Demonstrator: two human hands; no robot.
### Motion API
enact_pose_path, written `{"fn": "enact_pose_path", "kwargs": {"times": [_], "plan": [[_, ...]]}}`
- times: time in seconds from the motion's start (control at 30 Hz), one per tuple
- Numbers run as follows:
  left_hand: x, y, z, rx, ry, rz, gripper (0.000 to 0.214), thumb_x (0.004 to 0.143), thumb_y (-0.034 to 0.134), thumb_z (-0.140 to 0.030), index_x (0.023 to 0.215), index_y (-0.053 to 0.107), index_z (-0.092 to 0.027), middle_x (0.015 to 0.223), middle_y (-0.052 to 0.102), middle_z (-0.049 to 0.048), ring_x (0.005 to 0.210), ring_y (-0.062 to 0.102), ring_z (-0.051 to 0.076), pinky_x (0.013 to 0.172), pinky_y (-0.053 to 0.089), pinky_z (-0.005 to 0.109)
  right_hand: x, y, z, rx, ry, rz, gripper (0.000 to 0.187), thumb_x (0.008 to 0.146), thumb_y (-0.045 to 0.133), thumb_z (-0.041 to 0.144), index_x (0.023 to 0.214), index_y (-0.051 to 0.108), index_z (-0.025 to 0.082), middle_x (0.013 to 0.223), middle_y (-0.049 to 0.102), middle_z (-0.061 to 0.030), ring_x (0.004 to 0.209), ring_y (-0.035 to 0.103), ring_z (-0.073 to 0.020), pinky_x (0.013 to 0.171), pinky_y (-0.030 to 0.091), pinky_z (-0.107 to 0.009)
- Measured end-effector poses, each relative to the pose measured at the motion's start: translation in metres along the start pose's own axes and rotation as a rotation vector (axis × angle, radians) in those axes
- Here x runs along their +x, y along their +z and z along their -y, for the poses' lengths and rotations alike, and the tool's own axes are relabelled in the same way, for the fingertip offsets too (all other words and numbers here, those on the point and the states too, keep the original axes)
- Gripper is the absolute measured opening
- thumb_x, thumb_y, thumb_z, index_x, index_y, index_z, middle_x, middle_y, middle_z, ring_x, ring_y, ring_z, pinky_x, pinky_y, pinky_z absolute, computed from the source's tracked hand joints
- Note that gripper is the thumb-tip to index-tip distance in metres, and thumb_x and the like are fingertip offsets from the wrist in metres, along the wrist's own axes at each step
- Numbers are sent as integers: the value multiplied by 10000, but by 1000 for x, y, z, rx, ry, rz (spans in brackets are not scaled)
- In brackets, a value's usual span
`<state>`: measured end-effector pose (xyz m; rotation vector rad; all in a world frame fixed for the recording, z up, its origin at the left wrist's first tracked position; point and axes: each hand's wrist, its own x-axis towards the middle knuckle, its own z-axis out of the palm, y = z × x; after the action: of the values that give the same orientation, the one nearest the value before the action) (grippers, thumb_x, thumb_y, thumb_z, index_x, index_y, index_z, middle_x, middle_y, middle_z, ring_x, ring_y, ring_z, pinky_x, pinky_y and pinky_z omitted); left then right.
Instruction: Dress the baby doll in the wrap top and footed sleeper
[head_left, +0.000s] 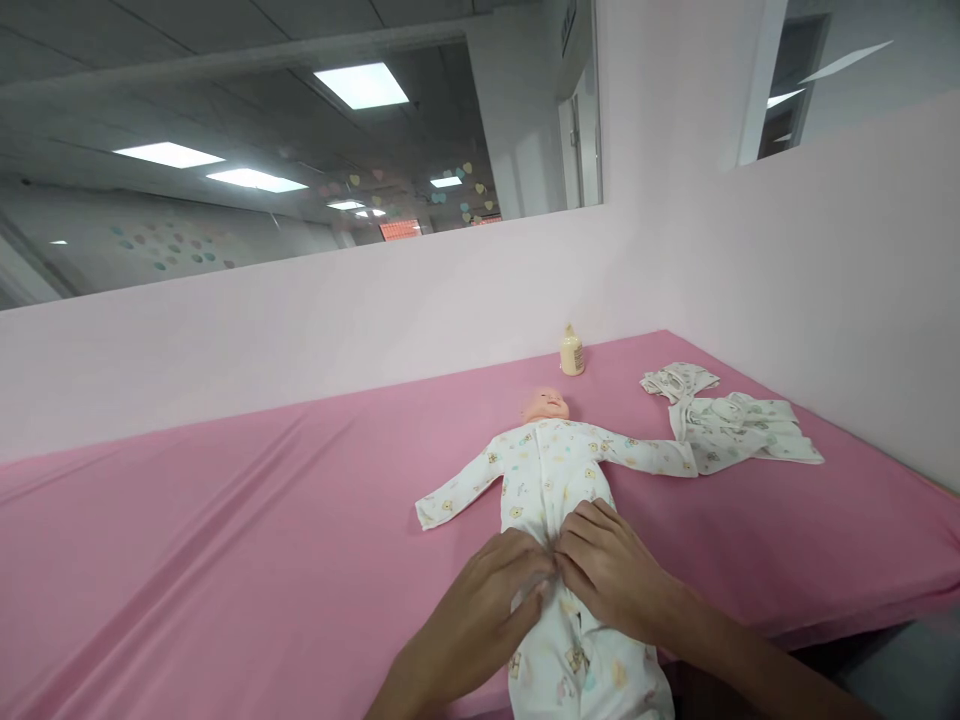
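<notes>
Baby doll of pale plastic (pixel 545 404) lies face up mid-table on the pink stretch sheet (pixel 225 560), head toward the wall, dressed in a white printed cotton sleepsuit (pixel 551 470). Left hand (pixel 480 610) and right hand (pixel 607 565) are both closed, fingertips pinching the sleepsuit's front opening at the belly, knuckles touching.

Risks, my read:
- Fabric bunches under the pinch, so the two edges could meet misaligned.
- Legs reach the near table edge, so a pull toward the body could drag the doll off.
- The sheet looks loose and may slide with it.

Count: one doll, one sleepsuit on it, one cream plastic bottle (pixel 571 351) by the wall, one pile of white printed baby clothes (pixel 731 420) at right (pieces not separable), two hands.
</notes>
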<state>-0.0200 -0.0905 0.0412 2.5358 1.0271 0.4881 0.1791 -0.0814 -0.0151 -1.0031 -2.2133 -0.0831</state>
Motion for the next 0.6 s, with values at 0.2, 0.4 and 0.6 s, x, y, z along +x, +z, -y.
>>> {"fn": "enact_pose_path", "kwargs": {"times": [0.2,0.4,0.6], "plan": [[46,-40,23,-173,-217,-144,275,938,386,-352,861,610,-213,934,662,19,869,602,172,811,476,303,47,-9,-25,44,341,-142,231,919,436,182,703,516,189,737,579,-4,732,508,-145,716,365,-286],[126,-20,70,-147,-352,-382,237,895,371,-247,903,602,-192,969,663,55,903,597,195,804,463,324,115,18,-67,-69,683,-54,187,918,442,263,891,606,178,994,658,-71,954,584,-202,781,407,-294],[148,-8,90,-1,-414,-236,189,844,407,-140,912,577,-182,954,678,80,876,612,219,742,453,320,148,32,-72,-211,690,188,255,914,464,276,1000,649,122,1109,655,-160,1073,583,-263,793,441,-308]]}}
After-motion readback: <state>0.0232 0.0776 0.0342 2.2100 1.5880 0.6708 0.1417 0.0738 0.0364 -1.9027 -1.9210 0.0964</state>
